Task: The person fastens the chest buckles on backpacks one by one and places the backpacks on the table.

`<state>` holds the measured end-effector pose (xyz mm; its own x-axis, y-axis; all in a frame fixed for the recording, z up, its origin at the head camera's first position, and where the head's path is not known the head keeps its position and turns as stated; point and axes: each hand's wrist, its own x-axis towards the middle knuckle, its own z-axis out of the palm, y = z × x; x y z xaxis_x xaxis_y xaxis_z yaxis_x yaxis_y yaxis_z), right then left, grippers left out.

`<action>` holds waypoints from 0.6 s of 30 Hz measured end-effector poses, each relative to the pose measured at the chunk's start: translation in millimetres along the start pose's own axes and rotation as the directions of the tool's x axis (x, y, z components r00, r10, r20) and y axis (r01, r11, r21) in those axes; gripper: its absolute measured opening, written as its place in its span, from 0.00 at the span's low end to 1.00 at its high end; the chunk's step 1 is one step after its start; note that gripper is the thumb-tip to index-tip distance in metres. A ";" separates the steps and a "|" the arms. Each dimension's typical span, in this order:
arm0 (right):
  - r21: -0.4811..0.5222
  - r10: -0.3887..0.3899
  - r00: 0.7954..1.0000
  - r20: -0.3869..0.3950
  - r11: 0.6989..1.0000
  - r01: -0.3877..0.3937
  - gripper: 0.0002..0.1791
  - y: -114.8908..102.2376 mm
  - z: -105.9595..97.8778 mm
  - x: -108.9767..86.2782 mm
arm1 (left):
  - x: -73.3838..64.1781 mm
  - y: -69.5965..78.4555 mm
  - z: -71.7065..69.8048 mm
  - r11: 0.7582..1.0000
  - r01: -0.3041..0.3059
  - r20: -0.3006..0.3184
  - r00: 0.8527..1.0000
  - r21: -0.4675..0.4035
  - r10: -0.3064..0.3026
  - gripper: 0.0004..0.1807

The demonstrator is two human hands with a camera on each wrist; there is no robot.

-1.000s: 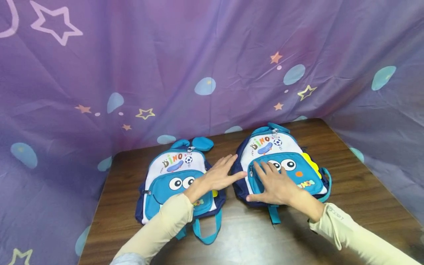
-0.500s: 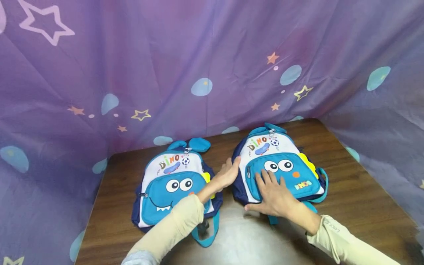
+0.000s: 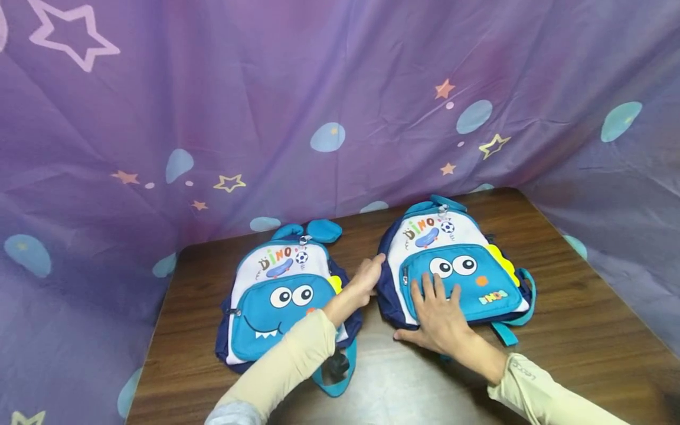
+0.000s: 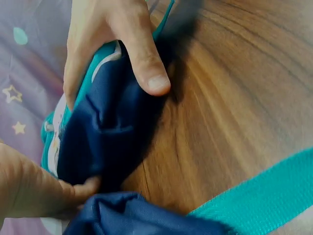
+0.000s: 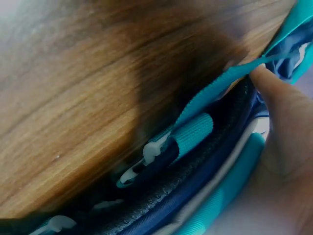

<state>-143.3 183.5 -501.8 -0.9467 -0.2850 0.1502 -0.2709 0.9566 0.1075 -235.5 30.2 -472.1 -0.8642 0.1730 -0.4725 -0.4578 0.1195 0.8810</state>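
Observation:
Two matching dinosaur backpacks lie face up side by side. My left hand (image 3: 365, 282) touches the navy side of the right backpack (image 3: 425, 236); in the left wrist view its fingertips meet that dark side panel (image 4: 117, 117). Spread over the lower part of the blue front pocket is my right hand (image 3: 438, 316), fingers straight and thumb at the bottom edge. The left backpack (image 3: 289, 265) lies under my left forearm, not held. In the right wrist view, my right thumb (image 5: 274, 88) rests near a teal strap (image 5: 215, 95) along the bag's bottom.
Both bags lie on a brown wooden table (image 3: 574, 307). A purple curtain (image 3: 276, 118) with stars hangs behind and at the sides. A teal strap loop (image 3: 334, 389) of the left backpack reaches toward the front.
My left hand has come down from between the bags against the right backpack's side. My right hand has slid slightly lower on the pocket, baring its printed eyes.

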 end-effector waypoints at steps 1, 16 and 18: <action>0.003 -0.001 1.000 -0.012 1.000 0.001 0.65 -0.3 0.1 0.5 | 1.7 -0.5 -1.1 0.999 0.012 0.014 1.000 -0.046 -0.011 0.33; 0.002 0.011 0.999 -0.033 1.000 -0.011 0.60 -0.5 0.9 4.7 | -6.2 -8.4 8.1 0.999 -0.049 -0.027 0.998 0.008 0.049 0.34; 0.014 0.014 1.000 -0.023 1.000 -0.013 0.60 1.2 0.9 4.2 | -6.6 -8.8 10.8 0.998 -0.064 -0.043 0.997 0.027 0.065 0.37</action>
<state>-147.9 183.5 -501.9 -0.9460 -0.2733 0.1745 -0.2608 0.9611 0.0913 -223.5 38.5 -477.0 -0.9003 0.1386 -0.4126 -0.3956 0.1347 0.9085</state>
